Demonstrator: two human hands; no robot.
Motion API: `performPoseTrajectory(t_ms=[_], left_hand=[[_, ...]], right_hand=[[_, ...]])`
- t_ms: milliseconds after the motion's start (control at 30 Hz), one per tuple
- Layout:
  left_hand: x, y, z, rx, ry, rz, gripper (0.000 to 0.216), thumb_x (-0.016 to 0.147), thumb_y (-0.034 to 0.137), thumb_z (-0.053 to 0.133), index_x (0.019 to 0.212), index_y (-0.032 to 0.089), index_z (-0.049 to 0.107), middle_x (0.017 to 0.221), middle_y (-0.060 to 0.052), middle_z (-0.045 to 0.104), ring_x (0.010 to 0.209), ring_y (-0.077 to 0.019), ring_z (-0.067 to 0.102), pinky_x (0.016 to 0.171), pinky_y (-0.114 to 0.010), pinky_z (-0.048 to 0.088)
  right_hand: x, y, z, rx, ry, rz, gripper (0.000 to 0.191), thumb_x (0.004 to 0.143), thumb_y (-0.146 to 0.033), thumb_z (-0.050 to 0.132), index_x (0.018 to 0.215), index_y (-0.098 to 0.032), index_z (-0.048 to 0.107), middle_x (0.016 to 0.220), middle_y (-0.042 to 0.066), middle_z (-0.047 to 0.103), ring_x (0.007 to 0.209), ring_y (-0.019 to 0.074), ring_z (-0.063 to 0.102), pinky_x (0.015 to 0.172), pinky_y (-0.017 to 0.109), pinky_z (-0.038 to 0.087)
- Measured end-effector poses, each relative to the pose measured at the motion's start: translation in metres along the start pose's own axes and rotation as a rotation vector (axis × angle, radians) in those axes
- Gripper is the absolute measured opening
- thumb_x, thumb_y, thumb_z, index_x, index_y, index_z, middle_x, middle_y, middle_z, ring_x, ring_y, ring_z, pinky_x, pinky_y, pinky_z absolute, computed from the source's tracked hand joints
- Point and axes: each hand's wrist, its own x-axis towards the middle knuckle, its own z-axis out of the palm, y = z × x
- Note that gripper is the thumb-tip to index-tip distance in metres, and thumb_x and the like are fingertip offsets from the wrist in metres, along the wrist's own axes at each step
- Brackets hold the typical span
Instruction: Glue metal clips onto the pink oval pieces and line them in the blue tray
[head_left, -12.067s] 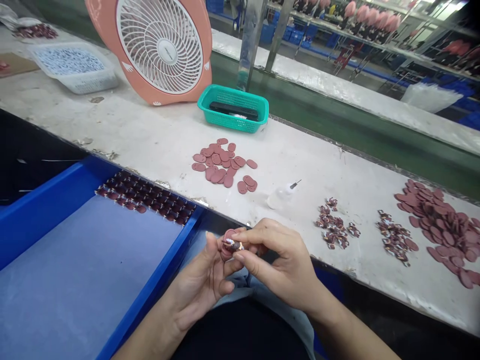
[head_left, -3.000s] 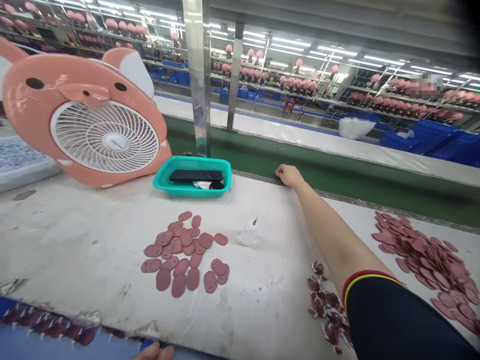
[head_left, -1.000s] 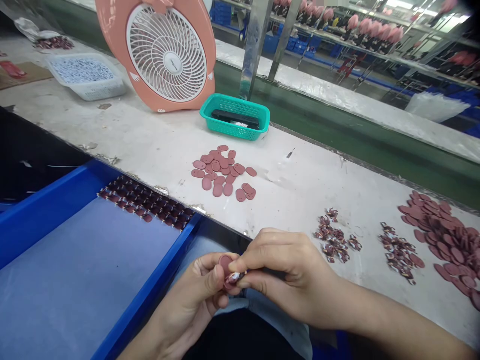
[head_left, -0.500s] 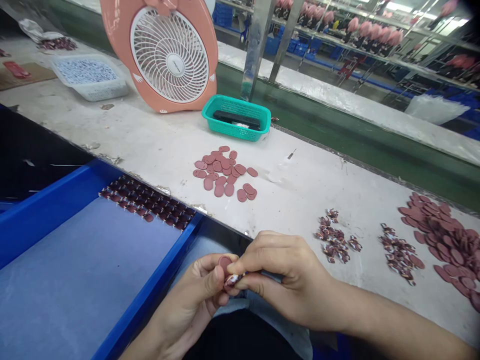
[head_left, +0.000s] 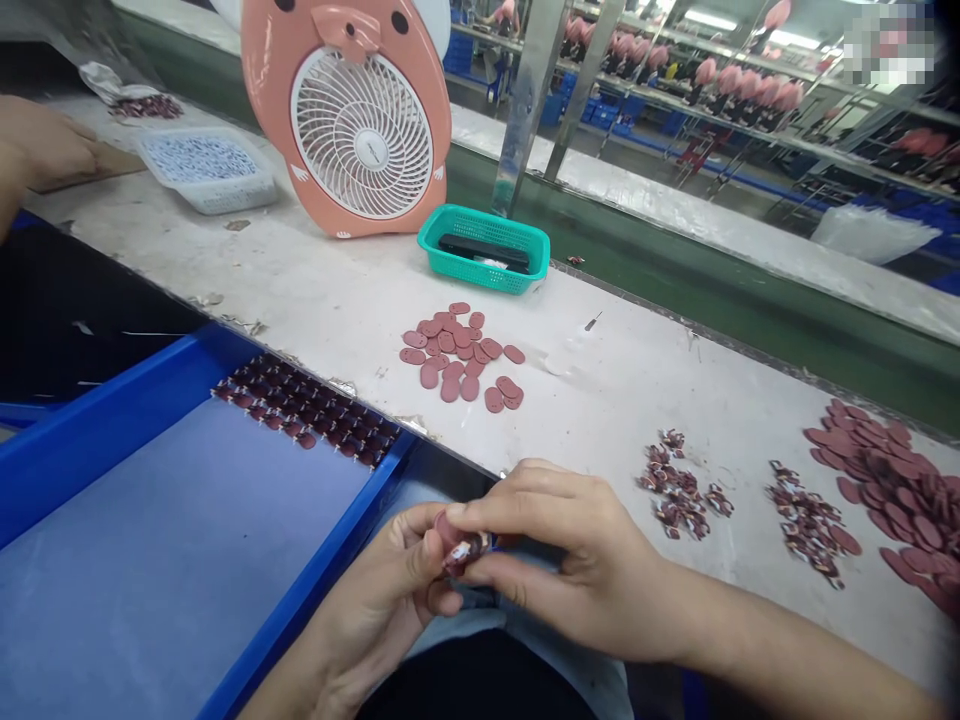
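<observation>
Over my lap, my left hand (head_left: 386, 595) pinches a reddish-brown oval piece (head_left: 443, 527) between thumb and fingers. A small dark-red and white part (head_left: 460, 554), its exact kind unclear, lies against the oval. My right hand (head_left: 577, 555) is closed on the same pieces from the right, its thumb below and its index finger at the oval's upper edge. Fingers partly hide both pieces. Beyond my hands, loose ovals (head_left: 448, 345) are scattered on the white table (head_left: 337, 300). Small dark-red and white parts (head_left: 675, 490) lie in a cluster to the right.
At left, a blue tray (head_left: 150, 560) bears rows of dark-red pieces (head_left: 300, 408). A second cluster of small parts (head_left: 806, 525) and a large oval pile (head_left: 892, 480) lie far right. Behind are a green basket (head_left: 484, 275), a pink fan (head_left: 367, 150) and another person's hand (head_left: 52, 140).
My right index finger has shifted left onto the oval's upper edge, and the small part shows more. Another person's hand has appeared at upper left. The view has shifted slightly.
</observation>
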Motion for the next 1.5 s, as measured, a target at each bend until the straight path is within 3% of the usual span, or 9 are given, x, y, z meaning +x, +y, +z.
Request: performPoseTrajectory(t_ms=[100,433,567,667,767,867,1200,1333,1500], left_hand=[[0.0,0.005,-0.003,-0.006,-0.037,0.0,0.027,0.064,0.039,0.09,0.077,0.017,0.08,0.066,0.0,0.061,0.058,-0.0074,0.055,0.05,-0.012,0.048],[0.004,0.004,-0.018,-0.01,-0.193,0.009,0.027,0.07,0.043,0.086,0.084,0.019,0.081,0.078,-0.003,0.07,0.063,-0.0083,0.062,0.048,-0.012,0.055],[0.004,0.007,-0.018,0.01,-0.166,0.021,0.045,0.063,0.05,0.088,0.096,0.019,0.081,0.085,-0.005,0.072,0.064,-0.0103,0.064,0.047,-0.013,0.055],[0.002,0.006,-0.022,0.017,0.013,0.096,0.057,0.06,0.057,0.086,0.104,0.023,0.079,0.091,-0.006,0.073,0.066,-0.0118,0.065,0.046,-0.015,0.055],[-0.003,-0.001,-0.027,0.12,0.3,0.383,0.04,0.061,0.05,0.089,0.09,0.025,0.079,0.083,-0.001,0.072,0.062,-0.0107,0.06,0.045,-0.016,0.052],[-0.007,-0.004,-0.03,0.28,0.4,0.606,0.034,0.054,0.04,0.095,0.076,0.022,0.076,0.069,0.001,0.066,0.054,-0.0094,0.052,0.044,-0.016,0.049],[-0.01,0.009,-0.045,0.292,0.634,0.529,0.031,0.062,0.042,0.089,0.07,0.019,0.069,0.066,0.002,0.063,0.054,-0.011,0.055,0.039,-0.017,0.043],[-0.012,0.026,-0.08,0.592,0.831,0.505,0.04,0.067,0.058,0.077,0.078,0.021,0.067,0.078,-0.003,0.071,0.066,-0.0185,0.066,0.043,-0.023,0.047],[0.007,0.066,-0.164,1.037,1.021,0.38,0.044,0.067,0.06,0.071,0.087,0.02,0.07,0.092,-0.01,0.077,0.083,-0.0291,0.071,0.064,-0.035,0.055]], right_hand=[[0.0,-0.003,0.002,0.01,0.046,0.019,0.046,0.084,-0.016,0.075,0.128,-0.018,0.063,0.097,0.008,0.069,0.082,0.0147,0.064,0.07,0.024,0.056],[-0.002,0.002,0.012,0.043,0.076,0.101,0.015,0.09,-0.017,0.07,0.104,-0.017,0.075,0.08,0.003,0.066,0.069,0.01,0.059,0.06,0.018,0.048],[0.0,0.004,0.018,0.055,0.134,0.05,0.016,0.089,-0.015,0.07,0.104,-0.017,0.074,0.078,0.002,0.066,0.069,0.0097,0.059,0.06,0.019,0.048],[-0.002,0.009,0.027,-0.106,0.257,-0.027,0.016,0.087,-0.014,0.07,0.102,-0.016,0.073,0.078,0.002,0.063,0.068,0.0104,0.059,0.059,0.021,0.05],[-0.004,0.016,0.041,-0.375,0.372,-0.113,0.02,0.087,-0.01,0.069,0.107,-0.015,0.071,0.078,0.004,0.063,0.067,0.0123,0.057,0.059,0.025,0.051],[-0.005,0.026,0.058,-0.596,0.403,-0.22,0.025,0.088,-0.01,0.068,0.113,-0.014,0.067,0.075,0.004,0.065,0.063,0.0136,0.053,0.055,0.028,0.048],[0.011,0.048,0.106,-0.617,0.346,-0.309,0.022,0.088,-0.01,0.068,0.109,-0.007,0.067,0.068,0.005,0.067,0.056,0.0148,0.056,0.049,0.031,0.044],[-0.005,0.033,0.11,-0.564,0.354,-0.449,0.007,0.087,-0.011,0.066,0.093,-0.013,0.07,0.05,-0.005,0.056,0.039,0.0095,0.042,0.038,0.028,0.031],[-0.032,0.033,0.083,-0.648,0.295,-0.28,0.011,0.093,-0.01,0.06,0.087,-0.014,0.069,0.053,-0.003,0.06,0.039,0.0093,0.048,0.038,0.028,0.038]])
